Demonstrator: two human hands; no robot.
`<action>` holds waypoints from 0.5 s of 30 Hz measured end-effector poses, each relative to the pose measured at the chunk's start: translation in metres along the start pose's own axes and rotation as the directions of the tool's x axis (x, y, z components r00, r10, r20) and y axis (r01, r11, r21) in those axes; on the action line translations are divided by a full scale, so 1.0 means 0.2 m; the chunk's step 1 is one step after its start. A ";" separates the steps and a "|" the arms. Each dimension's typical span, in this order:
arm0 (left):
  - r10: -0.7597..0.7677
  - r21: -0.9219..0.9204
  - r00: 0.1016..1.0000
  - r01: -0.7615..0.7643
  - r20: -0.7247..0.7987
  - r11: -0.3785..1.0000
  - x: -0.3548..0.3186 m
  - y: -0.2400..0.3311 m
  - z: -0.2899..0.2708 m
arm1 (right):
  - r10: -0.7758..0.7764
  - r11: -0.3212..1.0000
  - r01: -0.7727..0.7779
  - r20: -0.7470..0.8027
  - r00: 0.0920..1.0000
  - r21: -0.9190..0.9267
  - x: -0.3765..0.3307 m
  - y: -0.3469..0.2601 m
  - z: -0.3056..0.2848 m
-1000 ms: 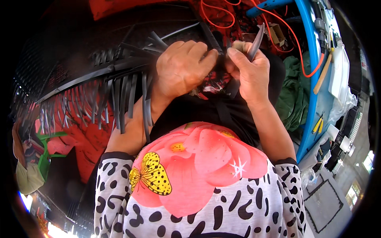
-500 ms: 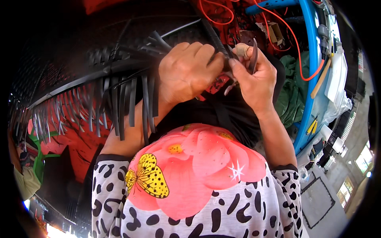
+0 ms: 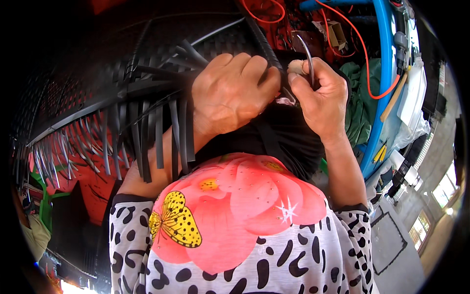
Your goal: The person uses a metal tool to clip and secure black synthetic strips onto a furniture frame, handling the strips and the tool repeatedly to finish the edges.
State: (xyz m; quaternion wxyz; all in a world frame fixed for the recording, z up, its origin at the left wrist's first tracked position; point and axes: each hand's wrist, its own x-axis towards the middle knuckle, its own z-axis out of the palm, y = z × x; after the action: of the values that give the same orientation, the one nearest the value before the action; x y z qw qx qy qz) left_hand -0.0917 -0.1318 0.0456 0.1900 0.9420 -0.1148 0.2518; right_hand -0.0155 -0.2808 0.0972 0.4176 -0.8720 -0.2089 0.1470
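My left hand [image 3: 235, 93] is closed in a fist at the edge of a black woven wicker piece [image 3: 220, 46]; its curled fingers hide what they hold. Flat black plastic strips [image 3: 159, 130] fan out beside its wrist and hang over my left forearm. To the right, my right hand [image 3: 320, 100] is closed, thumb against a forefinger wrapped in tan tape. A thin, curved dark strip [image 3: 307, 51] with a shiny edge stands up from its grip. The two hands are slightly apart.
A blue tubular frame [image 3: 384, 98] curves along the right, with an orange cord [image 3: 364, 46] looping by it. Green cloth [image 3: 360, 108] lies inside the frame. A small open cardboard box [image 3: 336, 34] sits at the back. Red material [image 3: 90, 193] shows under the strips at left.
My right hand has moved slightly right, away from my left fist, and the curved strip has turned to show its thin edge. My left hand stays closed, shifted slightly left.
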 end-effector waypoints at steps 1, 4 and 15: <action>-0.001 0.002 1.000 0.001 0.019 1.000 0.00 0.00 0.00 | 0.002 0.999 -0.002 0.013 1.000 -0.034 0.00 0.00 -0.01; -0.003 -0.003 0.999 0.003 0.036 1.000 0.00 0.02 0.01 | 0.034 0.996 -0.029 0.059 0.998 -0.082 0.01 0.00 -0.03; 0.000 -0.049 1.000 0.001 0.011 0.999 0.01 0.02 0.01 | 0.096 0.995 -0.090 0.139 0.986 -0.049 0.05 0.04 -0.02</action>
State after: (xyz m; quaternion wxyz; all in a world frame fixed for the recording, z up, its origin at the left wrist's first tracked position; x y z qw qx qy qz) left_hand -0.0909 -0.1374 0.0457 0.2124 0.9384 -0.1218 0.2439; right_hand -0.0038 -0.2837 0.0924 0.3759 -0.8769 -0.2002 0.2230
